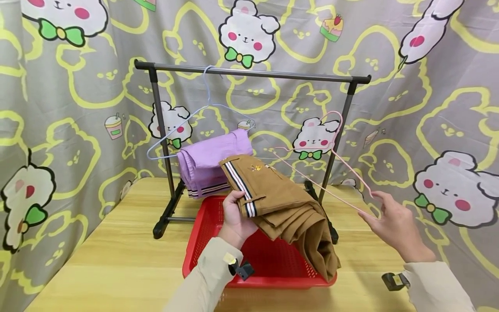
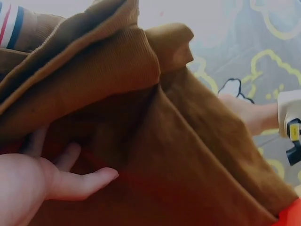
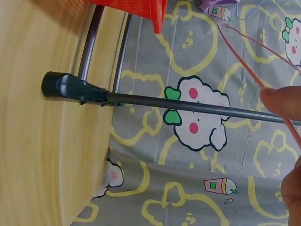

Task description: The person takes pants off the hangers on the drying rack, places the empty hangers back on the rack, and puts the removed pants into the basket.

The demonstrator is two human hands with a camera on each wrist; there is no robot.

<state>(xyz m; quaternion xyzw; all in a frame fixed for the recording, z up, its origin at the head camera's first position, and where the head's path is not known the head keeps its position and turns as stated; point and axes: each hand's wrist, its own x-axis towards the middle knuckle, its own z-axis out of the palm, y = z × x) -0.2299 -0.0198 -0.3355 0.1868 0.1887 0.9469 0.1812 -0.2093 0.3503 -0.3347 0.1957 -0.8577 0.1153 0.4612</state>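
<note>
My left hand [image 1: 236, 222] grips brown trousers [image 1: 278, 188] by the waist, near a striped band, with the thumb on top. The folded legs droop to the right over the red basket [image 1: 269, 282]. In the left wrist view, fingers [image 2: 87, 184] show beneath the brown cloth [image 2: 188, 155]. At the right, my right hand [image 1: 399, 225] pinches a pink wire hanger [image 1: 349, 168] at one corner, its hook pointing up. The hanger's far end reaches toward the trousers' waist. In the right wrist view, the thumb [image 3: 282, 101] presses on the pink wire [image 3: 247, 70].
A dark metal rack [image 1: 280, 75] stands on the wooden table [image 1: 97, 260] behind the basket. From its bar hangs a blue hanger [image 1: 183, 119] carrying a folded purple garment [image 1: 212, 156] with a striped edge. A patterned curtain [image 1: 128, 143] surrounds the table's back and sides.
</note>
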